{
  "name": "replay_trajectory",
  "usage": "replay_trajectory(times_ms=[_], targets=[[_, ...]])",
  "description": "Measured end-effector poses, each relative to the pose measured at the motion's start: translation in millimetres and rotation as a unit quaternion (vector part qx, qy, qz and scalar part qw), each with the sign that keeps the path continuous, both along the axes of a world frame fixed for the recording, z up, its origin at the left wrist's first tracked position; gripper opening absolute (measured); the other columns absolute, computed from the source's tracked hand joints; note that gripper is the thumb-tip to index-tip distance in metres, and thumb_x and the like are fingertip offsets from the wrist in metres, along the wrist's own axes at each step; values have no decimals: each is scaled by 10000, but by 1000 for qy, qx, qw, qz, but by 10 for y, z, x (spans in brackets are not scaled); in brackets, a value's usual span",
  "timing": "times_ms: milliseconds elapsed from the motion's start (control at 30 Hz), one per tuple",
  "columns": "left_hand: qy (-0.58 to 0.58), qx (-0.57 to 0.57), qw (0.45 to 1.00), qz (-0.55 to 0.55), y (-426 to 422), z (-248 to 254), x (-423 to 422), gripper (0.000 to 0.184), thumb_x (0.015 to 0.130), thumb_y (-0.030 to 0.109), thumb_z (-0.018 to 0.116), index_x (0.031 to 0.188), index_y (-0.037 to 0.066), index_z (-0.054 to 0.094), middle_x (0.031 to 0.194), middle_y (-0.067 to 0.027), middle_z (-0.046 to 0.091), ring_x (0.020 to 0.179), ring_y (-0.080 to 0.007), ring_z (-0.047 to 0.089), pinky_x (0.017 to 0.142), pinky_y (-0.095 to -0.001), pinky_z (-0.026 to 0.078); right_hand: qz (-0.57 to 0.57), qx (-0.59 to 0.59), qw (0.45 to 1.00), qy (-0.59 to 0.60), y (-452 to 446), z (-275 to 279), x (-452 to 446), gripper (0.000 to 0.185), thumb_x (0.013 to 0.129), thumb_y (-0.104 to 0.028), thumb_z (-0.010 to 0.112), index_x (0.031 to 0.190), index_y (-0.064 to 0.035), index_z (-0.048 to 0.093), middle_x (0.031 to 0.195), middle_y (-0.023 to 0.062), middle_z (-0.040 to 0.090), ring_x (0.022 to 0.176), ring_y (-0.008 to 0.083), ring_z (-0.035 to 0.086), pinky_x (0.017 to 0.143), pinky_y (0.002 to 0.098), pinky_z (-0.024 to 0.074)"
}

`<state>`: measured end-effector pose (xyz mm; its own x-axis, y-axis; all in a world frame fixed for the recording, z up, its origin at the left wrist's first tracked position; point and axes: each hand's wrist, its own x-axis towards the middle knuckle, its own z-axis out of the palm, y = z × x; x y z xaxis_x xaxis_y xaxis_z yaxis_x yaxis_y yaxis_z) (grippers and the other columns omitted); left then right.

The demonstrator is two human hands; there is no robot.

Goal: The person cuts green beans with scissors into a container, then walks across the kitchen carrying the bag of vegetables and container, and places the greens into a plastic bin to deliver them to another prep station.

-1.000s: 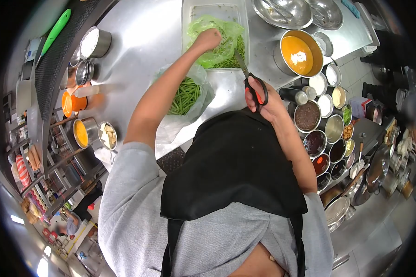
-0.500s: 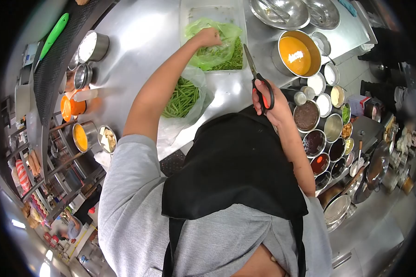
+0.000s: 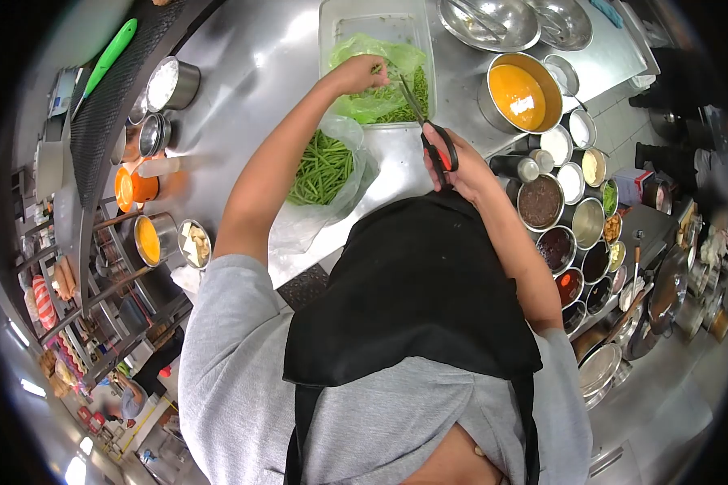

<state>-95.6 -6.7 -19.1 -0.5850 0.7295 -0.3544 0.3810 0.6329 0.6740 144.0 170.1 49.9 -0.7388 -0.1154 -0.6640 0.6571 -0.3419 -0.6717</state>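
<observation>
My left hand (image 3: 362,74) is over a green plastic bag (image 3: 372,50) in a clear tub (image 3: 332,18), its fingers pressed together on something too small to make out. Chopped green pieces (image 3: 416,93) lie in the tub beside the bag. My right hand (image 3: 455,162) grips black and red scissors (image 3: 440,150), whose blades point up at the tub, near the left fingertips. Below the tub, long green beans (image 3: 323,170) fill an open clear bag (image 3: 362,166) on the steel table (image 3: 243,97).
A pot of orange liquid (image 3: 519,93) stands right of the tub, with steel bowls (image 3: 493,24) behind it. Many containers (image 3: 542,200) crowd the right side. Pots (image 3: 174,83) and an orange container (image 3: 133,187) stand at left. A person (image 3: 129,400) is far off at lower left.
The scissors have moved left toward my left hand, their blades now nearer its fingertips. My left hand has shifted a little and its fingers reach further to the right.
</observation>
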Motion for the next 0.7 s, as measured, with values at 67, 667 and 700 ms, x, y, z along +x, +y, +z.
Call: replay_trajectory(times_ms=[67, 667, 700], targets=[[-38, -5, 999, -1, -17, 77, 30, 242, 889, 272, 711, 913, 57, 601, 771, -57, 633, 680, -133, 522, 634, -313, 423, -19, -6, 1000, 14, -54, 0, -41, 516, 883, -543, 671, 969, -57, 519, 710, 17, 552, 526, 122, 519, 432, 273, 433], [-220, 166, 948, 162, -95, 194, 276, 241, 988, 326, 590, 1018, 102, 510, 744, 32, 536, 616, -49, 397, 561, -216, 319, -48, -85, 989, 106, -100, 99, 62, 409, 939, -463, 631, 882, -69, 534, 654, 30, 541, 485, 137, 493, 436, 264, 383], [-237, 172, 943, 155, -85, 196, 296, 239, 985, 321, 597, 1016, 102, 508, 750, 29, 544, 606, -46, 394, 548, -215, 315, -52, -71, 989, 115, -89, 87, 59, 402, 943, -453, 630, 880, -69, 530, 657, 26, 535, 495, 129, 486, 438, 260, 374]])
